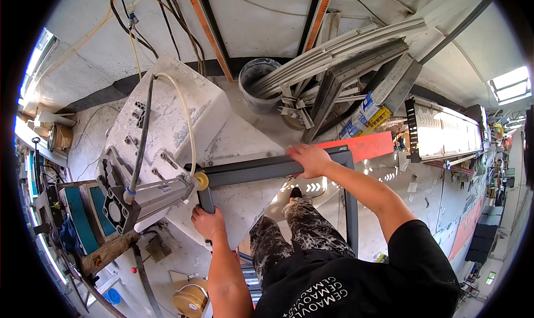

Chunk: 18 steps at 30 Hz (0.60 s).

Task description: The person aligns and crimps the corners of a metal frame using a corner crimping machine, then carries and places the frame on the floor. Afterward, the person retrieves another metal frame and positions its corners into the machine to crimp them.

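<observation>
A dark grey metal frame (245, 174) lies across the dusty white machine table (239, 137) in front of me. My right hand (310, 160) is closed over its long bar, near the right corner, with the fingers on the far side. Closed round the frame's shorter left side, my left hand (208, 222) sits just below the corner. A pneumatic cylinder (161, 194) points at that left corner, and its round yellow pad (201, 180) is at the frame there; whether it presses cannot be made out. The frame's right side runs down beside my legs.
A grey bucket (259, 73) and a pile of long metal profiles (345, 48) stand against the wall beyond the table. A flat red piece (375, 146) lies behind the frame's right corner. Hoses (143, 134) arch over the machine. A yellow-brown bucket (191, 298) stands at the lower left.
</observation>
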Motion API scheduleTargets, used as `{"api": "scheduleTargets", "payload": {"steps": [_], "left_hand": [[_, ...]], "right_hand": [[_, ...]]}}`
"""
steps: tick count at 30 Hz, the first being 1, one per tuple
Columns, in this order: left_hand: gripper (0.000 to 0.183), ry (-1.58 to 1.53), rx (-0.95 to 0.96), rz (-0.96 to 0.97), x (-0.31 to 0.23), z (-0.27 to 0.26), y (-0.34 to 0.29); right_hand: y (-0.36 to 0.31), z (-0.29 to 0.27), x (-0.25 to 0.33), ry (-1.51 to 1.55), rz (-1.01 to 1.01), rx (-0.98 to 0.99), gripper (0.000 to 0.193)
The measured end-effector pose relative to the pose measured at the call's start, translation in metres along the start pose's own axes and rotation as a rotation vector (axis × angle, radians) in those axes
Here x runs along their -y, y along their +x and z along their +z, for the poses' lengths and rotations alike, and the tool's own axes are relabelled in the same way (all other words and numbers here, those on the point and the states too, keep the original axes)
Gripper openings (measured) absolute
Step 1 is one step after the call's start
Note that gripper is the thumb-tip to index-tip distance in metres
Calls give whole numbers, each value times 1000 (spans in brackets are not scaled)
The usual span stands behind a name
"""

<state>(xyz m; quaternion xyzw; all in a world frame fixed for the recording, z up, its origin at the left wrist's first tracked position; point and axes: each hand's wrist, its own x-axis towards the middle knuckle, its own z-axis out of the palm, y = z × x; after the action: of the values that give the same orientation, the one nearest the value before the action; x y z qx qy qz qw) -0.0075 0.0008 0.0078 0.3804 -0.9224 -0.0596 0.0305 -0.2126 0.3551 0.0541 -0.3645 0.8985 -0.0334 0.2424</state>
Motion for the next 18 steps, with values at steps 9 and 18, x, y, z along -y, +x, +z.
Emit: {"api": "scheduleTargets", "payload": {"steps": [9, 18], "left_hand": [[48, -3, -33, 18, -1, 1, -1], [47, -4, -25, 21, 1, 2, 0]], "right_hand": [[-1, -2, 1, -16, 4, -3, 64], [0, 7, -2, -10, -12, -39, 62]]}}
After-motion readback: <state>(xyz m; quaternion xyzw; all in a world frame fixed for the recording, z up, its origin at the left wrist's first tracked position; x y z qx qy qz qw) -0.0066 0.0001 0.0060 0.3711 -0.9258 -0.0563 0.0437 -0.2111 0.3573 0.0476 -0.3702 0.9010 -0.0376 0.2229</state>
